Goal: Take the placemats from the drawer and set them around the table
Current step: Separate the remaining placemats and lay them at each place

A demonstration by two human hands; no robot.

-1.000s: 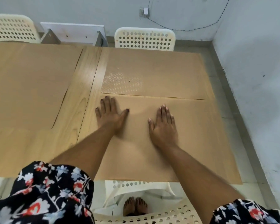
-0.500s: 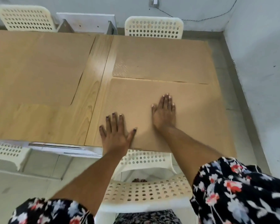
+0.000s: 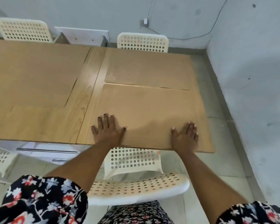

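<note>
A tan cork placemat [image 3: 149, 113] lies at the near right end of the wooden table [image 3: 81, 113]. My left hand [image 3: 107, 130] rests flat on its near left part, fingers spread. Near the mat's front right corner my right hand [image 3: 185, 136] also lies flat, palm down. A second placemat [image 3: 149, 68] lies just beyond, in front of the far chair, its near edge touching or slightly over the first. A third placemat [image 3: 32, 73] covers the far left of the table.
A white perforated chair [image 3: 136, 180] stands between me and the table. Two more chairs [image 3: 142, 42] [image 3: 24, 31] stand on the far side. Metal drawer handles [image 3: 47, 151] show under the table's near edge at left. A wall [image 3: 252, 78] runs close along the right.
My hands have slid apart along the near placemat: the left back to the front edge, the right out to the front right corner. My head has pulled back from the table.
</note>
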